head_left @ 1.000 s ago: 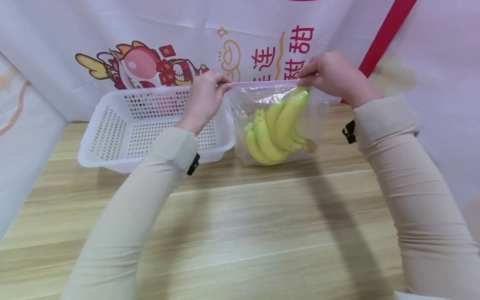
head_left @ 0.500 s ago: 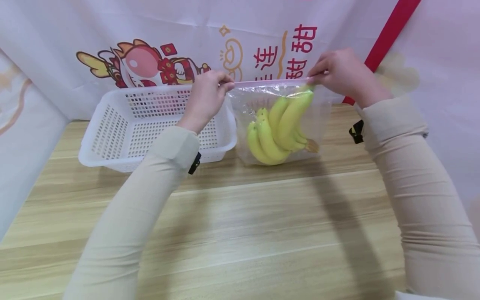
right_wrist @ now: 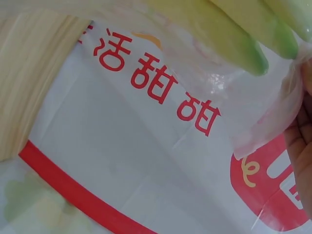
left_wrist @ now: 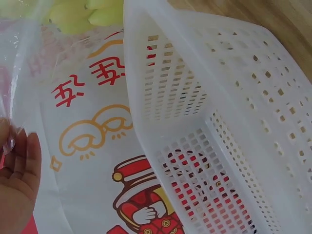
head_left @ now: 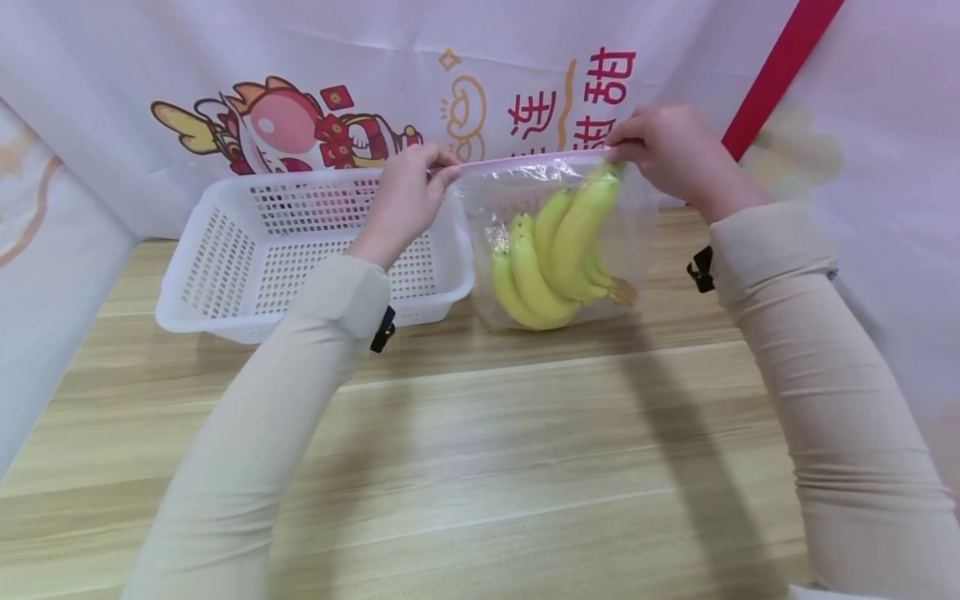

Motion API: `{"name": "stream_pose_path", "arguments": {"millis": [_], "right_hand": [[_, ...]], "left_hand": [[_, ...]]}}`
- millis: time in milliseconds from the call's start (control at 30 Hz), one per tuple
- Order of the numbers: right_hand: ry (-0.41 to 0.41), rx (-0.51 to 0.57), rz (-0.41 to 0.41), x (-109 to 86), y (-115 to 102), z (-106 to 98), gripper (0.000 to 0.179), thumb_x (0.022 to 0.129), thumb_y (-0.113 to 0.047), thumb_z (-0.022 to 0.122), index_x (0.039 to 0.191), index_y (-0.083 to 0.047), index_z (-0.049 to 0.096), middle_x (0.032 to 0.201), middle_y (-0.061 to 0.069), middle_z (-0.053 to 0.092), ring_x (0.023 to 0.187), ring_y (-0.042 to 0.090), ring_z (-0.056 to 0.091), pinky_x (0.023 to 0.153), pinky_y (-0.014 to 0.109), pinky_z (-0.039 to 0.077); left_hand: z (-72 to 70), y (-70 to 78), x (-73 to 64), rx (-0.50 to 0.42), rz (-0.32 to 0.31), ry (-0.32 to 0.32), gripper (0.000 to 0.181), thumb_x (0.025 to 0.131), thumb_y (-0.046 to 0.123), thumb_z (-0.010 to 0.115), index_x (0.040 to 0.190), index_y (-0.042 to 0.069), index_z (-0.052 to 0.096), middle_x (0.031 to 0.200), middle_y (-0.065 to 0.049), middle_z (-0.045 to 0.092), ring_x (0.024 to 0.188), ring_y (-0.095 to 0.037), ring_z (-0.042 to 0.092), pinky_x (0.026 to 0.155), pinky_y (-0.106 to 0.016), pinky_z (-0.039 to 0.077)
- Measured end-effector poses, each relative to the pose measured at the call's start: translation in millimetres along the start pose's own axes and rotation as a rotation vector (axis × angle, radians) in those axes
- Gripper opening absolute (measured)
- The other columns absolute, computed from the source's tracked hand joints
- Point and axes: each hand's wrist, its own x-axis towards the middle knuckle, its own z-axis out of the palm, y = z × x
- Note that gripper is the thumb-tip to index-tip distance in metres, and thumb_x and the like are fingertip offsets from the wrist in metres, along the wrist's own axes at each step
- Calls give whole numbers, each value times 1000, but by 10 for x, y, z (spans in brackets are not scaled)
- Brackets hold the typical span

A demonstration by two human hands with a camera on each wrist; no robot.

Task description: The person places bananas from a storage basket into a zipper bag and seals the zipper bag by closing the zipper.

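Note:
A clear zip bag (head_left: 483,208) with a pink strip along its top edge stands on the wooden table. Inside it lies a bunch of yellow bananas (head_left: 573,242), one tip reaching up close to the strip. My left hand (head_left: 408,196) pinches the bag's top left corner between thumb and fingers. At the strip's right part, above that banana tip, my right hand (head_left: 675,154) pinches the top edge. The left wrist view shows my left hand (left_wrist: 19,180) at the plastic's edge. Part of my right hand (right_wrist: 302,141) shows at the frame's side in the right wrist view.
A white perforated plastic basket (head_left: 171,310) stands left of the bag, behind my left forearm. A white printed cloth (head_left: 480,33) with red lettering hangs behind both. The wooden table (head_left: 525,467) extends toward me, under my forearms.
My right hand first shifted right along the bag's top edge, then came back left and slightly up. My left hand stays at the left corner, and the bananas keep their place.

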Motion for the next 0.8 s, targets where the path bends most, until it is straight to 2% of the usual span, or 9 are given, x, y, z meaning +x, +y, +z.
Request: {"name": "stream_pose_path", "arguments": {"millis": [133,300,433,567,800], "right_hand": [[-36,40,32,34,-10,17,29,96,-11,54,120,3,63,115,24,63,101,36,56,98,49,49],[-63,107,43,42,-9,21,29,97,-10,51,121,3,61,117,23,60,104,34,55,97,48,49],[-67,109,79,15,4,1,31,97,-11,52,124,1,61,116,21,60,98,31,53,89,40,51],[-52,77,98,-4,8,-12,32,96,-12,54,125,-1,62,115,20,62,93,29,52,80,31,48],[-27,65,116,-37,71,-18,31,96,-13,55,123,0,63,115,21,62,96,32,52,85,40,50]], "left_hand": [[3,-4,2,8,-22,-31,31,98,31,50,119,10,59,125,-6,60,116,-18,56,101,-28,46],[31,18,12,59,36,-16,31,97,32,51,117,11,62,123,-6,64,115,-20,58,101,-30,47],[58,34,11,83,79,21,29,96,29,53,111,9,67,111,-9,66,104,-20,57,93,-29,49],[61,44,17,96,91,33,29,95,29,54,110,9,68,108,-9,66,101,-20,56,92,-30,48],[69,17,37,93,104,53,29,94,27,56,112,8,69,110,-11,68,102,-22,57,94,-33,48]]}}
